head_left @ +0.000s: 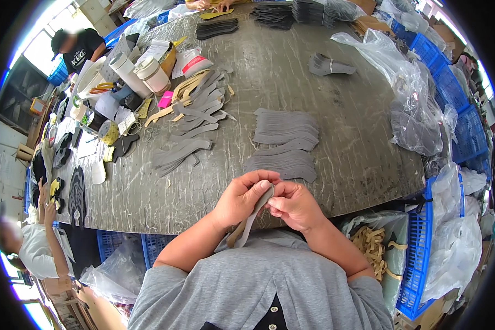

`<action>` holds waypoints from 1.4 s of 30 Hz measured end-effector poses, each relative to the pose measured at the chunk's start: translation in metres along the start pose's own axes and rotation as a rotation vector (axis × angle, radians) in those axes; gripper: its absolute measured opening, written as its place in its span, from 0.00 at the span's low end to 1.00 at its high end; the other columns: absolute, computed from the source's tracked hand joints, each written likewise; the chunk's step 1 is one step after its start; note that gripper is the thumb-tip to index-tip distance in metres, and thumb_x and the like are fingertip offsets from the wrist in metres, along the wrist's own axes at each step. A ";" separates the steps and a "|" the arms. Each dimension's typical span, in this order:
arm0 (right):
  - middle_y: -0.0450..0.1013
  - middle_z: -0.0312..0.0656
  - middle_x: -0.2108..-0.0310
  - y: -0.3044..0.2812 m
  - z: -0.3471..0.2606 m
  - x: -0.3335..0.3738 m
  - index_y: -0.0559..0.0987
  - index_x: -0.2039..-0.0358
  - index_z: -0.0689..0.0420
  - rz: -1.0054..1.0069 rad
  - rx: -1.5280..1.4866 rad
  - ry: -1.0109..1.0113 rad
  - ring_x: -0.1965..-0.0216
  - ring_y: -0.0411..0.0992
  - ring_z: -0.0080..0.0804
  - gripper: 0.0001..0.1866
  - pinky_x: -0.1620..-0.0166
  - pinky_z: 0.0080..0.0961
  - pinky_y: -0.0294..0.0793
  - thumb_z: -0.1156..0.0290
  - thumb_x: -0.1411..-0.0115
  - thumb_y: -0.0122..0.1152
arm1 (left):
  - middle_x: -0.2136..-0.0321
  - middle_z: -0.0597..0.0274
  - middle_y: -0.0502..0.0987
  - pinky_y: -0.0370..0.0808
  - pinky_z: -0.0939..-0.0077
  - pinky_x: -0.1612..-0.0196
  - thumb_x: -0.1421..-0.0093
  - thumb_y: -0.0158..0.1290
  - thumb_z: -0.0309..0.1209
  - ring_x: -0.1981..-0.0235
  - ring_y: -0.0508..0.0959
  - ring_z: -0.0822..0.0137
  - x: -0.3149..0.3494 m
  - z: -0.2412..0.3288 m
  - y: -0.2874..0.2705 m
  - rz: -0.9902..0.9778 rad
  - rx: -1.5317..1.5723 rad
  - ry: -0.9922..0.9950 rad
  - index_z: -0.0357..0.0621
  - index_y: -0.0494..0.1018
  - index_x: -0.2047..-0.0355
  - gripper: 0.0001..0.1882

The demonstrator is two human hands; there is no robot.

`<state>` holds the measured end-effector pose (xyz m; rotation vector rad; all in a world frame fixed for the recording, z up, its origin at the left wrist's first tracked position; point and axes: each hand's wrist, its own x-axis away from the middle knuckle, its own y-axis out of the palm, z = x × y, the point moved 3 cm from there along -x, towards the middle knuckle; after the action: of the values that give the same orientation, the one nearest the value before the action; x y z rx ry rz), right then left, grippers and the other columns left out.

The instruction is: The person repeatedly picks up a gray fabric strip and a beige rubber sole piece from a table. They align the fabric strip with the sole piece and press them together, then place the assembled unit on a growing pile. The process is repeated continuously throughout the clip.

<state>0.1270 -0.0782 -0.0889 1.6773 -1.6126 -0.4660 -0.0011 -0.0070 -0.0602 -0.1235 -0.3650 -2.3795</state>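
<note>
Close in front of my body, my left hand [245,197] is closed on a grey strip [253,216] with a tan side, thumb on top. My right hand [296,204] pinches the same strip near its upper end. Its lower end hangs toward my shirt. Just beyond my hands lie two overlapping rows of grey cut pieces, a far row [286,127] and a near row [283,160]. Farther left, loose grey strips [203,104] are heaped with tan strips [188,87], and a smaller grey pile [181,153] sits nearer me.
A tied grey bundle [331,65] and dark stacks [272,15] lie farther off. Cups [152,75] and tools crowd the left. Clear plastic bags [415,118] and blue crates [415,256] line the right. Co-workers are at the left [44,247], far left [82,49] and far edge.
</note>
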 end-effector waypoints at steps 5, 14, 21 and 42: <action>0.71 0.34 0.70 -0.001 -0.002 0.001 0.76 0.66 0.58 -0.025 -0.144 -0.015 0.70 0.69 0.21 0.04 0.66 0.20 0.69 0.77 0.37 0.52 | 0.62 0.62 0.75 0.72 0.84 0.72 0.33 0.46 0.23 0.72 0.75 0.77 0.000 0.005 0.001 0.037 -0.262 0.127 0.43 0.72 0.47 0.15; 0.71 0.42 0.71 -0.002 -0.033 0.004 0.73 0.67 0.59 0.249 -0.311 -0.223 0.64 0.71 0.34 0.07 0.51 0.35 0.70 0.78 0.39 0.44 | 0.66 0.61 0.75 0.72 0.80 0.72 0.48 0.59 0.15 0.72 0.76 0.73 0.002 0.027 -0.018 0.075 -0.708 0.647 0.41 0.78 0.66 0.10; 0.59 0.28 0.79 -0.103 -0.102 0.056 0.70 0.65 0.51 0.474 0.064 -0.431 0.83 0.53 0.13 0.05 0.82 0.12 0.51 0.77 0.39 0.54 | 0.82 0.69 0.76 0.67 0.84 0.76 0.45 0.61 0.26 0.80 0.72 0.80 0.019 0.010 -0.067 0.341 -0.580 -0.086 0.36 0.79 0.72 0.05; 0.72 0.39 0.79 -0.082 -0.005 0.017 0.72 0.70 0.62 0.479 1.010 -0.196 0.76 0.69 0.20 0.09 0.70 0.21 0.70 0.79 0.48 0.66 | 0.82 0.65 0.76 0.69 0.80 0.76 0.48 0.61 0.26 0.80 0.72 0.78 0.008 -0.037 -0.073 0.299 -0.706 -0.196 0.34 0.79 0.71 0.07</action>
<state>0.1896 -0.0990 -0.1411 1.8136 -2.5427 0.5446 -0.0558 0.0282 -0.1109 -0.6868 0.3973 -2.0988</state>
